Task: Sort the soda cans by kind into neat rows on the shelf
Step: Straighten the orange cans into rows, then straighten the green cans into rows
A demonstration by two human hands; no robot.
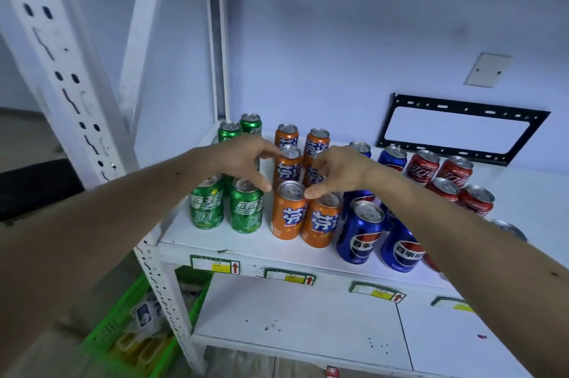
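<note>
Soda cans stand grouped by colour on the white shelf (246,246): green cans (245,206) at left, orange cans (288,211) beside them, blue cans (358,233) further right, red cans (423,165) at the back right. My left hand (246,160) hovers over the gap between green and orange cans, fingers spread, thumb near the front orange can's top. My right hand (334,171) hangs over the right orange column, fingers curled at the middle orange can (312,176), thumb touching the front can's rim. I cannot see a firm grip from either hand.
White perforated uprights (70,94) frame the shelf at left. A black wall bracket (458,131) sits behind the red cans. A lower shelf (295,319) lies below, and a green crate (135,328) with packets stands on the floor at lower left.
</note>
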